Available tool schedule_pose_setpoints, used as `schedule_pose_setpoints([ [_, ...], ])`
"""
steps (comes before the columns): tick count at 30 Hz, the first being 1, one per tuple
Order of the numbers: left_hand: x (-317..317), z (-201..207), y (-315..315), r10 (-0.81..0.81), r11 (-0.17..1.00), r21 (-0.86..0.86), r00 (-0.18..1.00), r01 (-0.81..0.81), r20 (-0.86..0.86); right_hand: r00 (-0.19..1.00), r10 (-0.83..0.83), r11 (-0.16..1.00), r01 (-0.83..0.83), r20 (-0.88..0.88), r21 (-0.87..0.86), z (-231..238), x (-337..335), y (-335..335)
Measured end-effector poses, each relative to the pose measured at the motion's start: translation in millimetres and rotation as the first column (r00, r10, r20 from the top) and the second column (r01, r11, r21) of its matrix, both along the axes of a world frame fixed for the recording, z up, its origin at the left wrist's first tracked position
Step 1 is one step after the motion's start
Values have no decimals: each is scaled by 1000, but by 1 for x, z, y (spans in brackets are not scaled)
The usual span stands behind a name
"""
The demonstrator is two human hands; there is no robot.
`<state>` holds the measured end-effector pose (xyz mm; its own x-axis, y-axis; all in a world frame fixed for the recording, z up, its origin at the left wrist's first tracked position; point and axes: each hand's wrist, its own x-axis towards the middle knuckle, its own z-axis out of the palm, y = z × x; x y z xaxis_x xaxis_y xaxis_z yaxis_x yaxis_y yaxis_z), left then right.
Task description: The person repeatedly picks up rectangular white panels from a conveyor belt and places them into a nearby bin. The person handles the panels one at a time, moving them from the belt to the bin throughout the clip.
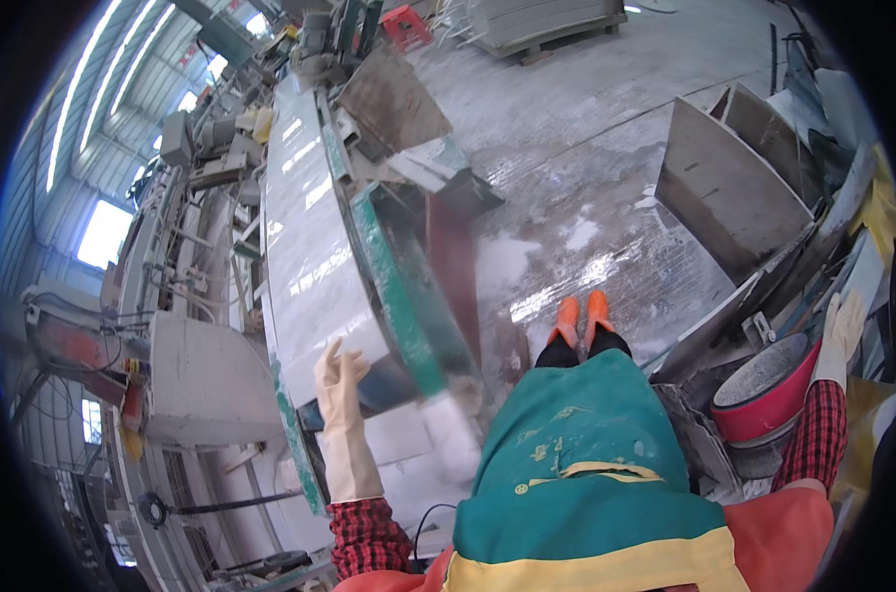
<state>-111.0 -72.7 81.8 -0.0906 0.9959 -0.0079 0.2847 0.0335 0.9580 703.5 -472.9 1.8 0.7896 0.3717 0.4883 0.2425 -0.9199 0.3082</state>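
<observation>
My left hand [341, 383], in a cream rubber glove, is held over the near end of a long machine bed. Its fingers are loosely curled and apart, and nothing shows in them. Just beyond lies a glossy white slab surface [315, 237] running away along the bed; whether my fingertips touch it I cannot tell. Out at the right, my right hand [842, 331] wears a matching glove, fingers stretched out and holding nothing visible. It is beside a red-sided round bucket [753, 419] with a grey top, near leaning boards.
A green-edged metal frame [398, 286] flanks the bed on its right. Large grey slabs [734, 187] lean at the right. Wet, shiny concrete floor [576, 237] lies ahead of my orange boots [581, 314]. A stacked pallet [527, 22] and a red crate [405, 28] stand farther off.
</observation>
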Motion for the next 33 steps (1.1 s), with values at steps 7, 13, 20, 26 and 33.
schedule_pose_setpoints([
  [7,91,-55,59,-153,833,311,730,458,-666,970,30,958,41,-240,285,45,-47,28],
  [13,93,-76,55,-8,791,313,521,525,-853,991,-56,915,100,-123,390,47,-25,39],
  [20,109,-68,51,-50,888,194,506,417,-861,994,-76,937,98,-76,334,42,-17,34],
  [26,111,-70,49,-56,891,187,510,413,-859,1000,8,945,-16,26,326,24,-9,23],
  [33,111,-69,49,-50,887,206,530,413,-847,998,-5,940,25,-59,340,37,-25,28],
])
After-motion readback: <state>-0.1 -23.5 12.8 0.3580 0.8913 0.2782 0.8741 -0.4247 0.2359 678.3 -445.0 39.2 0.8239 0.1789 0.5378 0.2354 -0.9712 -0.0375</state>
